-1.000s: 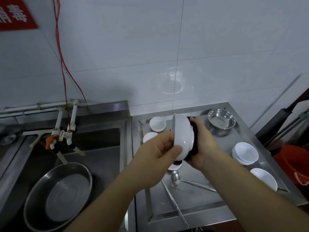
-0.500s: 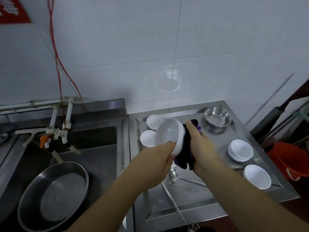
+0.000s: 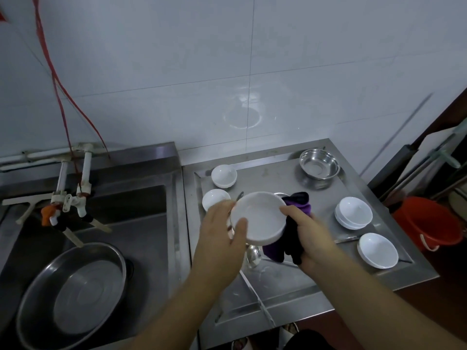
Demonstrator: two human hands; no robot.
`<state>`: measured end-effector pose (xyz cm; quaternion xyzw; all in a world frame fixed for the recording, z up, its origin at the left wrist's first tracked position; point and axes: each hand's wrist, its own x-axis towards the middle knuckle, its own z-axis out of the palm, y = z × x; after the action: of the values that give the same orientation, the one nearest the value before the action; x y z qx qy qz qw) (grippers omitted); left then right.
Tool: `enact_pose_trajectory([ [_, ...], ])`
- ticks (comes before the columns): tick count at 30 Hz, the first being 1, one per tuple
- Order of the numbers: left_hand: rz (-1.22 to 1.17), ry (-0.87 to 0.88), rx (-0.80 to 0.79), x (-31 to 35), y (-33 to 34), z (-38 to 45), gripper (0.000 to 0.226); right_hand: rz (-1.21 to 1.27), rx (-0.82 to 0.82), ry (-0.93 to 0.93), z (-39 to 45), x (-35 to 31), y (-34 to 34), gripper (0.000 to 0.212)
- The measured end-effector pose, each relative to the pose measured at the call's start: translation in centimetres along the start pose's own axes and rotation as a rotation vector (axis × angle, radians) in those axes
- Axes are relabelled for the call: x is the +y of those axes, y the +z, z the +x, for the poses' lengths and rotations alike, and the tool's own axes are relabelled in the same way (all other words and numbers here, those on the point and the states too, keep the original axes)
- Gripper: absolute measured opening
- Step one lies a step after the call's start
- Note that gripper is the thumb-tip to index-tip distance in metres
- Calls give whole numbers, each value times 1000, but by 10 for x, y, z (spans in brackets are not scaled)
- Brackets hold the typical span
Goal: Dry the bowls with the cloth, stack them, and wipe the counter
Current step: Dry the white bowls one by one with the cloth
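Both hands pinch one bowl [image 3: 257, 218] above the tabletop [image 3: 278, 281], left hand [image 3: 219, 238] at its rim, right hand [image 3: 307, 233] bunching the cloth [image 3: 288, 246] beneath; wet glaze could slip onto the ladle [image 3: 252, 256] below.

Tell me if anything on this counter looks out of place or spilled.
Nothing looks spilled or broken. The one oddity: a metal ladle lies loose on the counter under the held bowl, among white bowls. The left hand grips the bowl; the right hand holds the dark cloth.

steel basin [image 3: 73, 294] in sink, taps [image 3: 68, 200], orange bucket [image 3: 429, 223]
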<state>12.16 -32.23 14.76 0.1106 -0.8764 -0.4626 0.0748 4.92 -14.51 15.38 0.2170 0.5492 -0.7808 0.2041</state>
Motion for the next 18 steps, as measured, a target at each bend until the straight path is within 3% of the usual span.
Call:
enact_pose_trajectory([
  [3, -558, -425, -83, 5, 15, 2, 17, 12, -11, 25, 3, 3, -18, 31],
  [6, -870, -635, -71, 8, 30, 3, 18, -8, 5, 17, 4, 4, -41, 32],
  [18, -800, -631, -145, 42, 118, -3, 23, -13, 176, -49, 26, -7, -151, 30],
])
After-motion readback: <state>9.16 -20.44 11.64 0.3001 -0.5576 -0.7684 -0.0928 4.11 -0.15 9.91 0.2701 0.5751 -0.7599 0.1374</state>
